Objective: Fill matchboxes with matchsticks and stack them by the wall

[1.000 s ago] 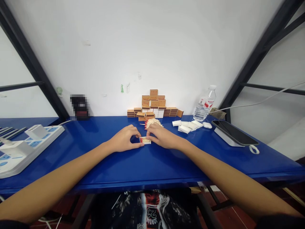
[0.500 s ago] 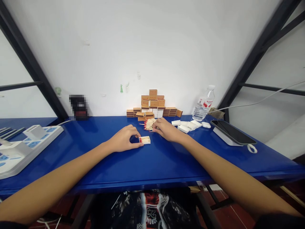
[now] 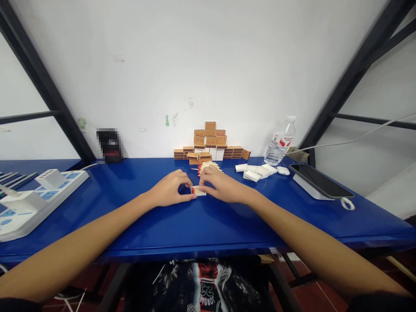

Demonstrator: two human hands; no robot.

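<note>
A small white matchbox tray [image 3: 203, 194] with red-tipped matches inside lies on the blue table. My left hand [image 3: 170, 189] grips its left end between thumb and fingers. Over the tray's right part, my right hand [image 3: 224, 185] is closed in a pinch on a matchstick, mostly hidden by the fingers. Just behind that hand is a heap of loose matches [image 3: 208, 166], red heads toward the left. Brown matchboxes [image 3: 211, 141] stand stacked against the wall, some white trays among them. Several more white trays [image 3: 255, 171] lie to the right of the heap.
On the right are a water bottle [image 3: 280, 143], a white earphone case [image 3: 283, 170] and a phone [image 3: 320, 181] propped on a white block. A power strip [image 3: 69, 187] with plugged-in adapters occupies the left side. The table's front edge [image 3: 195, 252] runs below my arms.
My right hand has moved from the match heap toward me and left, over the tray. My left hand keeps its grip on the tray. The view has shifted slightly.
</note>
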